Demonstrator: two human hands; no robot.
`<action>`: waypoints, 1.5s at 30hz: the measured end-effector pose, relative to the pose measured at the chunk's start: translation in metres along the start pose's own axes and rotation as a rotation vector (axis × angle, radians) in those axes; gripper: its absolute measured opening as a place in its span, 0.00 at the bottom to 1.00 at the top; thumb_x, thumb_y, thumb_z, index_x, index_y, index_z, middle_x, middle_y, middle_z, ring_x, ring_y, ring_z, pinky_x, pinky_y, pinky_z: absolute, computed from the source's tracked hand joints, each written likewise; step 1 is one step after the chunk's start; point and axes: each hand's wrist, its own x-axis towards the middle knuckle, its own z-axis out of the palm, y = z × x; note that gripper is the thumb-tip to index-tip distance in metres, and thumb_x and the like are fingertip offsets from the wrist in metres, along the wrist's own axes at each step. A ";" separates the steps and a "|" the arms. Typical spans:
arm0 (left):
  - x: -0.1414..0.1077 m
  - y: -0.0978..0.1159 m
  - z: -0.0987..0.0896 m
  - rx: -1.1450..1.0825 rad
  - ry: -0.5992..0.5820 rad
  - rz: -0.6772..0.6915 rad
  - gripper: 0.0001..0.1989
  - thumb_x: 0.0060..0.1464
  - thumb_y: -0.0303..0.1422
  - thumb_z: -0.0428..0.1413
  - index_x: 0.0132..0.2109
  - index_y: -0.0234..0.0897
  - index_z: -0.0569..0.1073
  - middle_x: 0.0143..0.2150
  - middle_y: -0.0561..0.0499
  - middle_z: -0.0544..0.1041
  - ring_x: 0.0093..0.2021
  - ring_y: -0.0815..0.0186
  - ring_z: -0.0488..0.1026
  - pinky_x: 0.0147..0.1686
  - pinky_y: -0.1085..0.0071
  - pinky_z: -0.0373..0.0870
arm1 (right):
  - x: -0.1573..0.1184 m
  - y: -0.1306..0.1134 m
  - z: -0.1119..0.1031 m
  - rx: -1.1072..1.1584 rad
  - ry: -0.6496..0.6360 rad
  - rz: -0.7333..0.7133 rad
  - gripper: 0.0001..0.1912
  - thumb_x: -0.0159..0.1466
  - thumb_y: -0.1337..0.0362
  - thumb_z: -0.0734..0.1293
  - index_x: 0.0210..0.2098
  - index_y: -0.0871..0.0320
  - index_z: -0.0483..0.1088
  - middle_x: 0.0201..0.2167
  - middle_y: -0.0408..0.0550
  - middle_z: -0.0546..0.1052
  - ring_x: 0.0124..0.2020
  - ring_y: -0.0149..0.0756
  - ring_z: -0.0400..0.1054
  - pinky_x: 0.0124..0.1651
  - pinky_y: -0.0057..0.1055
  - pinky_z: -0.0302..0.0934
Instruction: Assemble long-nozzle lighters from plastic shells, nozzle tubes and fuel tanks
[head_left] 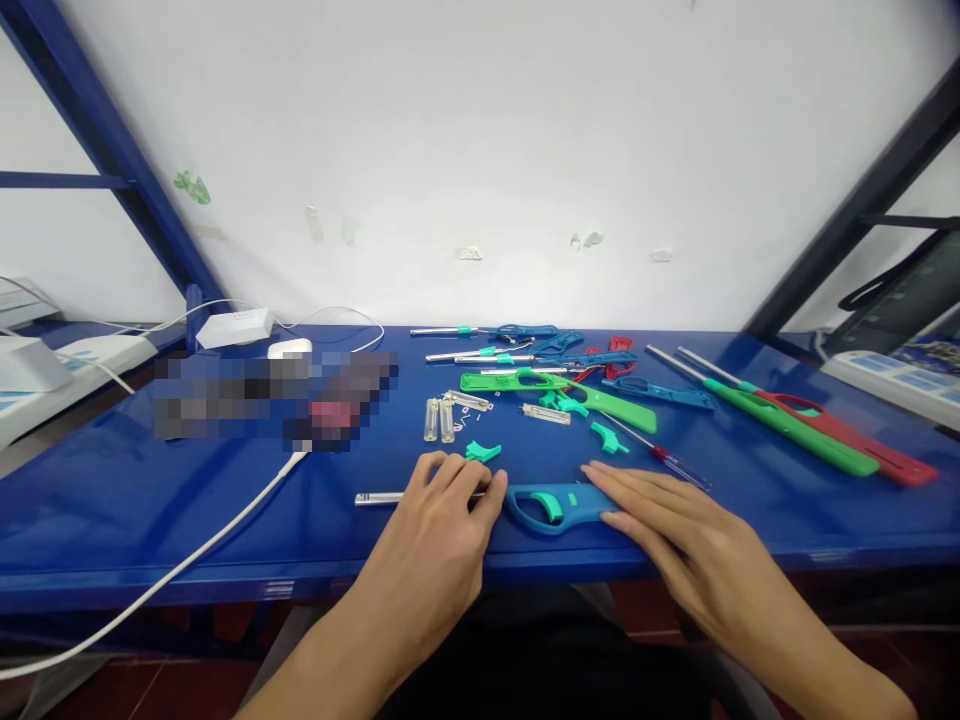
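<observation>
A blue lighter with a green trigger lies sideways near the table's front edge, its metal tube pointing left. My left hand is closed round the tube where it meets the handle. On the right, my right hand pinches the end of the blue handle between fingers and thumb. Just behind my left hand lies a loose green trigger, and another trigger sits behind the handle. Clear fuel tanks and tiny parts lie farther back.
Blue and green lighter shells, metal tubes and red pieces spread along the back. A screwdriver lies behind my right hand. Whole green and red lighters rest at the right. A white cable crosses the table's left side.
</observation>
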 end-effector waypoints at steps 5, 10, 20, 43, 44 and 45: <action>0.002 0.008 -0.006 -0.097 -0.033 -0.086 0.15 0.70 0.30 0.53 0.56 0.25 0.77 0.44 0.39 0.78 0.45 0.50 0.72 0.48 0.49 0.72 | 0.003 -0.003 -0.001 0.031 0.064 0.027 0.22 0.75 0.62 0.63 0.66 0.44 0.69 0.59 0.43 0.81 0.58 0.46 0.76 0.58 0.49 0.75; -0.002 0.006 0.004 -0.159 0.074 -0.124 0.12 0.70 0.34 0.56 0.52 0.28 0.78 0.42 0.43 0.78 0.43 0.54 0.73 0.47 0.54 0.69 | 0.001 -0.007 0.000 0.102 0.106 0.128 0.18 0.73 0.58 0.66 0.61 0.42 0.74 0.55 0.42 0.82 0.57 0.47 0.76 0.56 0.48 0.75; -0.001 0.002 -0.004 -0.296 0.069 -0.214 0.06 0.63 0.29 0.64 0.46 0.35 0.77 0.42 0.49 0.78 0.41 0.58 0.75 0.43 0.60 0.69 | 0.001 -0.010 -0.005 0.212 0.088 0.233 0.18 0.70 0.52 0.70 0.58 0.37 0.72 0.54 0.39 0.81 0.55 0.42 0.76 0.57 0.40 0.73; -0.004 0.008 -0.003 -0.028 0.071 0.016 0.12 0.71 0.24 0.49 0.55 0.31 0.75 0.44 0.45 0.83 0.38 0.55 0.80 0.35 0.58 0.78 | 0.009 -0.029 0.003 0.192 0.194 -0.024 0.18 0.70 0.66 0.71 0.58 0.47 0.72 0.48 0.41 0.83 0.49 0.37 0.76 0.55 0.34 0.70; -0.004 0.008 -0.003 -0.031 0.077 0.018 0.12 0.71 0.24 0.49 0.54 0.31 0.75 0.44 0.45 0.83 0.37 0.56 0.80 0.34 0.59 0.77 | 0.009 -0.028 0.004 0.183 0.199 -0.043 0.19 0.70 0.67 0.70 0.59 0.48 0.72 0.49 0.41 0.83 0.49 0.36 0.76 0.55 0.35 0.69; -0.004 0.008 -0.003 -0.034 0.081 0.020 0.12 0.70 0.23 0.50 0.54 0.30 0.75 0.43 0.45 0.83 0.37 0.56 0.80 0.34 0.59 0.77 | 0.009 -0.028 0.005 0.176 0.200 -0.058 0.20 0.70 0.68 0.70 0.60 0.49 0.71 0.49 0.42 0.83 0.50 0.36 0.76 0.56 0.35 0.69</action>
